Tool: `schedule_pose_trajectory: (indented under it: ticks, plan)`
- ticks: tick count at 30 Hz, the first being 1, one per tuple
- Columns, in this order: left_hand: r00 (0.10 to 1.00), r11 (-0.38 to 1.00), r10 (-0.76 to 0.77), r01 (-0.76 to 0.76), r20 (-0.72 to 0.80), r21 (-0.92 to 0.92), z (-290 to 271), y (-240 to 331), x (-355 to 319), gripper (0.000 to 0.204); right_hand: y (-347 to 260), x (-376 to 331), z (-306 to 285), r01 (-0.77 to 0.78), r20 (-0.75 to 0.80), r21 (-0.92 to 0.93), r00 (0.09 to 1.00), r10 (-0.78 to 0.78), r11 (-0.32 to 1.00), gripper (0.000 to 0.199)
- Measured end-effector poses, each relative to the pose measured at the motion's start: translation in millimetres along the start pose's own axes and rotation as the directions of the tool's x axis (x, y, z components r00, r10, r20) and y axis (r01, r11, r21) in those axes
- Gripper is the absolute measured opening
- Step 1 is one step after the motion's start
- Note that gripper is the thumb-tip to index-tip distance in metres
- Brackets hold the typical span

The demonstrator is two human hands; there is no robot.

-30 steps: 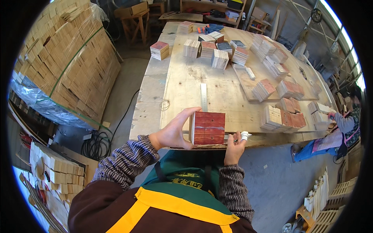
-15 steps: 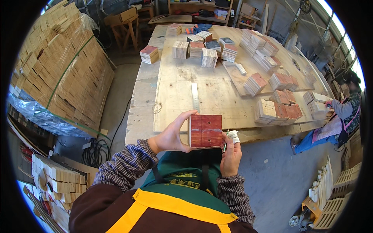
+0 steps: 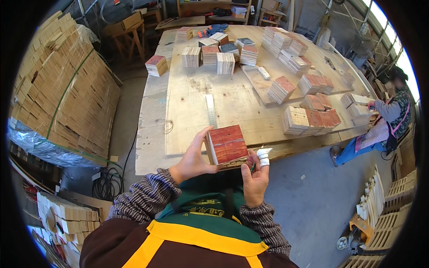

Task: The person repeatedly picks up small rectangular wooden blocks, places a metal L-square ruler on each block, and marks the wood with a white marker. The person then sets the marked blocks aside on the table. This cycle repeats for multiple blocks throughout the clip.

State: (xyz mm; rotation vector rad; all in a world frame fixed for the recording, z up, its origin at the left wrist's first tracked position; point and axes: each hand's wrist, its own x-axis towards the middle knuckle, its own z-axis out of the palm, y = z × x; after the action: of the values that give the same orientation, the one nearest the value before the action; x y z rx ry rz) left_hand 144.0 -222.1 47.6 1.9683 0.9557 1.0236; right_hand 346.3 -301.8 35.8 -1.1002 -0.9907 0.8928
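My left hand [image 3: 193,161] grips a squared plywood block [image 3: 227,144] by its left side, thumb and fingers spread around it. Its upward face is reddish brown with a pale line across it, and pale layered wood shows along its edges. Just off the block's lower right corner is my right hand [image 3: 255,184], fingers pinched around a thin, dark green pen-like stick [image 3: 253,168], mostly hidden. White wrapping [image 3: 264,157] covers one of its fingertips. Beyond the block, a metal ruler [image 3: 211,110] lies on the plywood-topped table [image 3: 187,120].
Several similar blocks [image 3: 225,63] stand at the table's far side, with more grouped blocks [image 3: 313,121] on the right. Blue and orange gloves [image 3: 212,30] lie at the back. A tall wrapped wood stack [image 3: 67,98] stands left. Another person [image 3: 393,111] works at the right edge.
The block has turned slightly counterclockwise and tilted in my left hand. My right hand stays close to its lower right corner. The whole view has shifted a little.
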Motion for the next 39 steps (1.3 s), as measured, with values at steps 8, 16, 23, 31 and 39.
schedule_pose_trajectory:
  ticks: [8, 16, 23, 31, 39]
  plan:
    - [0.999, 0.999, -0.030, 0.030, -0.021, -0.031, 3.9, 0.9, -2.3, 0.112, 0.9, 0.0, 2.1, -0.006, 0.018, 0.023, 1.000, 0.006, 1.000, 0.058]
    - [0.998, 0.997, -0.059, 0.057, -0.038, -0.055, 5.0, -2.9, -3.0, 0.112, 6.0, -0.8, 2.6, -0.027, 0.016, 0.011, 1.000, 0.027, 1.000, 0.060]
    - [0.994, 0.998, -0.006, 0.012, -0.105, 0.061, 15.6, 2.0, -1.4, 0.108, -3.3, -0.4, 8.4, 0.070, 0.025, -0.261, 0.998, -0.066, 0.963, 0.085]
    - [0.987, 0.973, 0.078, -0.044, -0.142, 0.228, 38.8, 4.0, 3.1, 0.111, -2.3, 9.8, 12.2, 0.247, 0.047, -0.652, 0.957, -0.287, 0.717, 0.102]
    - [0.989, 0.964, 0.101, -0.071, -0.109, 0.255, 54.5, 17.4, 17.6, 0.116, 11.1, 30.7, -15.8, 0.155, -0.060, -0.521, 0.974, -0.217, 0.839, 0.098]
